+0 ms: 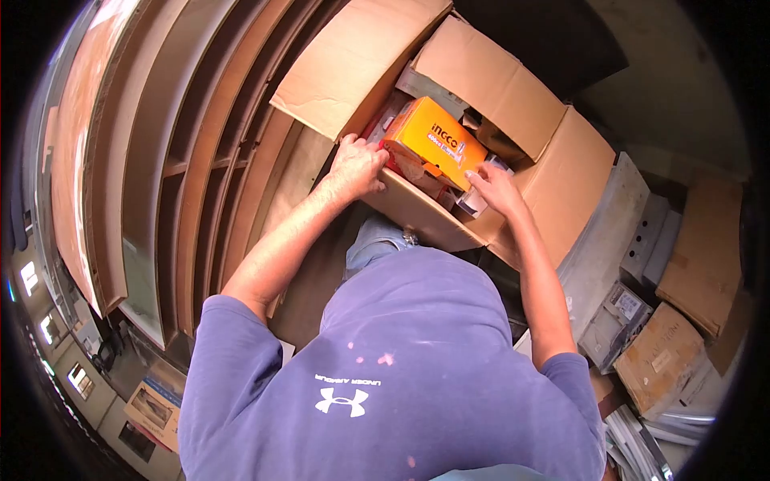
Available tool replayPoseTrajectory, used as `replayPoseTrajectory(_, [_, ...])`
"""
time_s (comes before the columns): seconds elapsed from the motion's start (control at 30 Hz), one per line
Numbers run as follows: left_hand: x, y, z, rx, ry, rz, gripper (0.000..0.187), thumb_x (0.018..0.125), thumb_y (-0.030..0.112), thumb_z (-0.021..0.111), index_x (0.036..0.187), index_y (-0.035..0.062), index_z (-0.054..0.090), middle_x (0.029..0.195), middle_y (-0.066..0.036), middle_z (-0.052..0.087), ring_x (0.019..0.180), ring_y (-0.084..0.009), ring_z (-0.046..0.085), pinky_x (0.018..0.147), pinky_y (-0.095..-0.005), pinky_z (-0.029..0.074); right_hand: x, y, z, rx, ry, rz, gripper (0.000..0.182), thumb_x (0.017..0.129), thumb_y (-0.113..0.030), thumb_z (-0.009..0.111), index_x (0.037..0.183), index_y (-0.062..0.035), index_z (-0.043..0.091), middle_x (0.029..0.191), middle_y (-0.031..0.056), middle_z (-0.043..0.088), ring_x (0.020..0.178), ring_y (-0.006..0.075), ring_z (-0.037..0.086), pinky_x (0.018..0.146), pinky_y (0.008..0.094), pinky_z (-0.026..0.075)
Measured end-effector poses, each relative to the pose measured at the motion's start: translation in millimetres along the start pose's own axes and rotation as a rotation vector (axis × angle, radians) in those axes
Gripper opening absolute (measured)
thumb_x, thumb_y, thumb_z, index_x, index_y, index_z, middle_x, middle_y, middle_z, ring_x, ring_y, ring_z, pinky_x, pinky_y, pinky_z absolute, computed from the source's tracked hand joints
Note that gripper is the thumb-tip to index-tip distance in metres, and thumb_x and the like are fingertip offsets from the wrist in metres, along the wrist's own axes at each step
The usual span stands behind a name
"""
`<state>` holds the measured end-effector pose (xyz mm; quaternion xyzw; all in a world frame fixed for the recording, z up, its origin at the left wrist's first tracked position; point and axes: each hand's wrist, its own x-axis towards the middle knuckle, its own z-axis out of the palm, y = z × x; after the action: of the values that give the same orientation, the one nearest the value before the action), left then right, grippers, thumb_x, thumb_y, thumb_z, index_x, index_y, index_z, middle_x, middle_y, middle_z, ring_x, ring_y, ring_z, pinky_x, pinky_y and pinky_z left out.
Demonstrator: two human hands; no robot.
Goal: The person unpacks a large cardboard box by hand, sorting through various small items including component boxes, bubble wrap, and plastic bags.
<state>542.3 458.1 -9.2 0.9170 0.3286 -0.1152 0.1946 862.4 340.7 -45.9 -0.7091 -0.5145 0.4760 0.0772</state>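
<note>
An orange INGCO box [437, 143] lies tilted in the top of an opened cardboard carton [425, 210]. My right hand [496, 190] is at its lower right end, with thumb and fingers bent against the corner. At the carton's left near corner, my left hand [358, 167] curls over the rim. Its fingertips come close to the orange box's left end and a red item, and are partly hidden. Below the orange box, other packed items show, among them a small white box [472, 204].
Raised carton flaps [361, 60] surround the opening. Tall curved-looking wooden panels [212, 144] stand at the left. To the right are a grey case [616, 325], a worn cardboard box [659, 357] and a larger brown cardboard piece [702, 256]. A printed carton [154, 413] sits at lower left.
</note>
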Motion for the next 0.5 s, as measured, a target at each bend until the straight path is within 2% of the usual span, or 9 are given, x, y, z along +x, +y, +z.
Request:
replayPoseTrajectory(0.03, [3, 1, -1, 0.010, -0.033, -0.021, 0.050, 0.060, 0.042, 0.086, 0.097, 0.0123, 0.070, 0.094, -0.007, 0.070, 0.096, -0.0263, 0.066, 0.093, -0.0447, 0.044, 6, -8, -9, -0.184, 0.150, 0.064, 0.057, 0.088, -0.049, 0.064, 0.116, 0.0004, 0.063, 0.100, 0.0244, 0.069, 0.101, 0.0403, 0.066, 0.089, 0.0477, 0.051])
replayPoseTrajectory(0.13, [4, 6, -4, -0.006, -0.094, -0.081, 0.055, 0.059, 0.044, 0.087, 0.101, 0.0125, 0.071, 0.096, -0.008, 0.071, 0.096, -0.0255, 0.066, 0.094, -0.0455, 0.044, 16, -18, -33, -0.456, 0.344, 0.032, 0.058, 0.087, -0.035, 0.067, 0.131, -0.0003, 0.051, 0.113, 0.0257, 0.065, 0.109, 0.0404, 0.063, 0.093, 0.0486, 0.051])
replayPoseTrajectory(0.17, [3, 3, -8, -0.029, -0.113, -0.063, 0.064, 0.067, 0.058, 0.080, 0.112, 0.0121, 0.071, 0.103, -0.011, 0.072, 0.102, -0.0274, 0.066, 0.097, -0.0457, 0.043, 18, -23, -45, -0.460, 0.328, 0.048, 0.063, 0.087, -0.034, 0.069, 0.135, -0.0004, 0.047, 0.122, 0.0257, 0.061, 0.112, 0.0405, 0.061, 0.095, 0.0489, 0.051])
replayPoseTrajectory(0.27, [8, 5, -18, -0.216, -0.129, -0.173, 0.076, 0.076, 0.071, 0.067, 0.122, 0.0103, 0.068, 0.112, -0.015, 0.071, 0.111, -0.0305, 0.065, 0.102, -0.0457, 0.041, 0, -39, -74, -0.549, 0.483, -0.066, 0.067, 0.085, -0.033, 0.072, 0.138, -0.0014, 0.046, 0.124, 0.0260, 0.059, 0.114, 0.0423, 0.060, 0.096, 0.0489, 0.050])
replayPoseTrajectory(0.3, [12, 7, -12, -0.295, -0.014, -0.212, 0.072, 0.081, 0.073, 0.059, 0.111, 0.0079, 0.070, 0.100, -0.014, 0.074, 0.104, -0.0304, 0.068, 0.097, -0.0460, 0.044, -2, -39, -92, -0.501, 0.582, -0.169, 0.069, 0.086, -0.033, 0.072, 0.141, -0.0017, 0.045, 0.129, 0.0257, 0.057, 0.119, 0.0419, 0.057, 0.101, 0.0471, 0.047])
replayPoseTrajectory(0.33, [15, 10, -17, -0.289, -0.012, -0.213, 0.072, 0.081, 0.073, 0.059, 0.111, 0.0079, 0.070, 0.100, -0.014, 0.074, 0.104, -0.0304, 0.068, 0.097, -0.0460, 0.044, -2, -37, -113, -0.448, 0.681, -0.273, 0.070, 0.087, -0.033, 0.072, 0.143, -0.0019, 0.045, 0.133, 0.0255, 0.055, 0.125, 0.0416, 0.053, 0.105, 0.0453, 0.045])
replayPoseTrajectory(0.4, [25, 16, -31, -0.394, -0.080, -0.394, 0.081, 0.085, 0.071, 0.057, 0.131, 0.0047, 0.061, 0.119, -0.018, 0.069, 0.116, -0.0335, 0.063, 0.101, -0.0487, 0.043, 2, -51, -154, -0.484, 0.894, -0.343, 0.069, 0.086, -0.029, 0.074, 0.143, -0.0041, 0.044, 0.136, 0.0264, 0.050, 0.123, 0.0429, 0.054, 0.100, 0.0475, 0.049])
replayPoseTrajectory(0.47, [32, 20, -30, -0.355, -0.090, -0.423, 0.081, 0.086, 0.068, 0.059, 0.136, 0.0043, 0.057, 0.125, -0.019, 0.066, 0.119, -0.0335, 0.062, 0.102, -0.0494, 0.044, 20, -50, -186, -0.504, 1.034, -0.331, 0.068, 0.088, -0.030, 0.072, 0.144, -0.0040, 0.043, 0.142, 0.0241, 0.047, 0.125, 0.0426, 0.053, 0.101, 0.0461, 0.049])
replayPoseTrajectory(0.5, [36, 20, -26, -0.356, -0.060, -0.472, 0.082, 0.085, 0.067, 0.060, 0.138, 0.0047, 0.056, 0.129, -0.019, 0.064, 0.121, -0.0332, 0.060, 0.103, -0.0490, 0.043, 36, -34, -199, -0.496, 0.996, -0.257, 0.072, 0.091, -0.041, 0.067, 0.147, -0.0046, 0.040, 0.150, 0.0210, 0.041, 0.132, 0.0409, 0.049, 0.106, 0.0455, 0.045])
